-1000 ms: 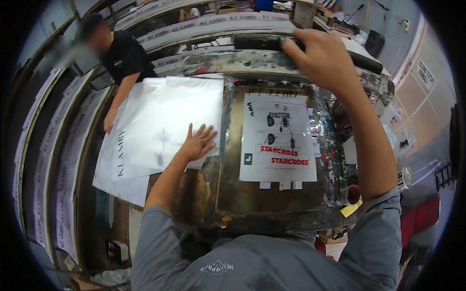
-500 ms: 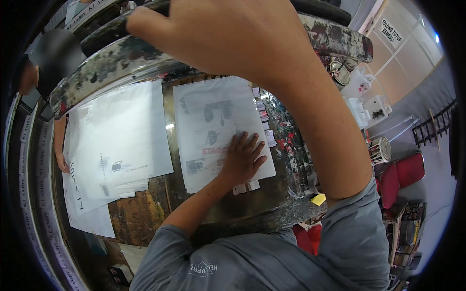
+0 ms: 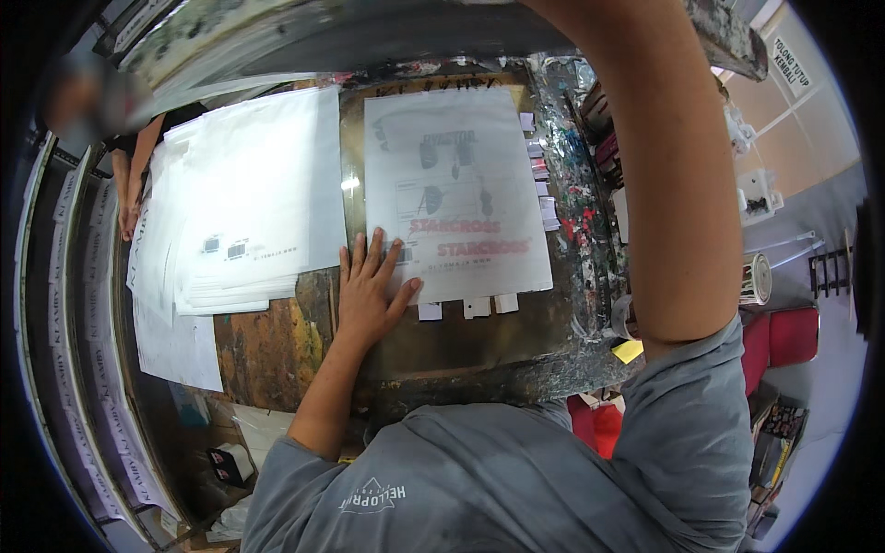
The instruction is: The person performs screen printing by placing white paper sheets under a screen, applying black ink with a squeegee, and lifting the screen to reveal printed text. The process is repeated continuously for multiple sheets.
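My left hand (image 3: 371, 293) lies flat, fingers spread, over the lower-left corner of a translucent white plastic sheet (image 3: 516, 120). Grey and red print shows on or through that sheet. It rests on a dark work board (image 3: 461, 355), with small pale tabs (image 3: 477, 307) along its lower and right edges. My right forearm (image 3: 678, 184) reaches up past the top edge of the view, so the right hand is out of sight. Across the top stands a large, paint-stained frame (image 3: 406, 37), which looks like a printing screen, tilted up above the board.
A stack of white sheets (image 3: 258, 166) lies left of the board, with another person's hands (image 3: 129, 217) at its far-left edge. Racks (image 3: 83, 323) line the left side. A yellow scrap (image 3: 628, 351), a can (image 3: 756, 279) and a red chair (image 3: 793, 335) are at right.
My left hand has slid from the sheet's right side to its lower-left corner. My right hand has gone out of view at the top. The view has shifted, showing more of the frame's surface.
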### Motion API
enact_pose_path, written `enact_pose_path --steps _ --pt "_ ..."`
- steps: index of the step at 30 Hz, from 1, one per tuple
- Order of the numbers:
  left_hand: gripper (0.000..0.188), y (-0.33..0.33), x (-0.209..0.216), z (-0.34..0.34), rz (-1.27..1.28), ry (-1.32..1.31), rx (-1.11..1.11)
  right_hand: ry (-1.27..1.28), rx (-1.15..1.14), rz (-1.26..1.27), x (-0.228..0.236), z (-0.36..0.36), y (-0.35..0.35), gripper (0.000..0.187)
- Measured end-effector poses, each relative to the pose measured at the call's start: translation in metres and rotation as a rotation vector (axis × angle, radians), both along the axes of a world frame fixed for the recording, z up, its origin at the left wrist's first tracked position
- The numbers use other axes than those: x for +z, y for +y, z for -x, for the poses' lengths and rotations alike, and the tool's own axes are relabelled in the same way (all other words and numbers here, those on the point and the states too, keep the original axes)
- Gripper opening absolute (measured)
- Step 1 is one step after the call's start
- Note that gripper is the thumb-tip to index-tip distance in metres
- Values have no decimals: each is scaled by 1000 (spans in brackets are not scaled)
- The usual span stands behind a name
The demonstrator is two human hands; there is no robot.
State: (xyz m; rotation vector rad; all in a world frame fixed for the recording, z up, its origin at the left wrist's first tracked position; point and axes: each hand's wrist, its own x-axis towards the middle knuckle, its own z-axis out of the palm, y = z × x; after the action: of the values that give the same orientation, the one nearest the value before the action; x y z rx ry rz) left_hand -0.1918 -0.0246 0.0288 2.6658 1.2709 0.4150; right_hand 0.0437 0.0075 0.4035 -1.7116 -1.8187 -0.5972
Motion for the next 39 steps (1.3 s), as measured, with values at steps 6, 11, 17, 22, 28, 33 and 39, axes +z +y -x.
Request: enact_pose_path --steps 6,11,17,22,28,33,39 --pt "75 -3 -16 0 -21 -57 21 3 118 87 3 -11 11 65" --pt "82 2 20 3 -89 -331 121 -29 213 -114 -20 -12 12 60" --pt "104 8 117 66 470 -1501 5 -114 151 -28 -100 4 -61 58" --pt "97 -48 73 86 542 -986 373 -119 340 542 -207 -11 -115 41" --pt "112 -65 1 101 144 -231 428 134 312 810 -292 4 -145 41" --pt "112 -59 0 107 110 -241 364 75 340 515 -319 -8 -86 51" --pt "117 -61 6 106 205 -240 395 43 331 277 -355 -60 117 32"
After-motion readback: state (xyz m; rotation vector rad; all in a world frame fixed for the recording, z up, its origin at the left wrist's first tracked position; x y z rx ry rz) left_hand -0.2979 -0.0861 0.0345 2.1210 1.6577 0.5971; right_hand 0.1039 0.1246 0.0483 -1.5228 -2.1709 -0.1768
